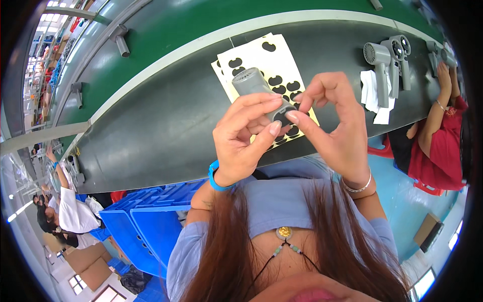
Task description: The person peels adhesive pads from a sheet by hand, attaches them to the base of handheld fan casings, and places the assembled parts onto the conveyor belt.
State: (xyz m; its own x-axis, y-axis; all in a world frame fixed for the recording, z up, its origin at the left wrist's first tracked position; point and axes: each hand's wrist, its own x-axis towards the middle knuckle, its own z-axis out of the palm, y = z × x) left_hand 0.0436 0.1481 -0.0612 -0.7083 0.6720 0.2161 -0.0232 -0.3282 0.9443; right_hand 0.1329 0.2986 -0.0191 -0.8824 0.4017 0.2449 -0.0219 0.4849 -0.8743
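Note:
A grey handheld fan [257, 84] lies tilted in my left hand [244, 133], its grille end up and away from me. The fingers wrap over its handle and the thumb sits by the handle's end. That end carries a black face [283, 117], which looks like a sticker. My right hand [334, 116] has its thumb tip against this end and its index finger curled close to the handle's edge, so the two straddle it. Under the fan are pale yellow sheets [275, 53] with several black rounded stickers [275, 80]; my hands cover some of them.
Several grey fans [376, 55] lie at the right on white cloths or paper [370, 93]. Beyond the dark worktop [151, 121] runs a green belt [196, 25] with a grey fan [121, 40]. Blue crates [151, 226] stand at the lower left. A person in red [437, 146] works at the right.

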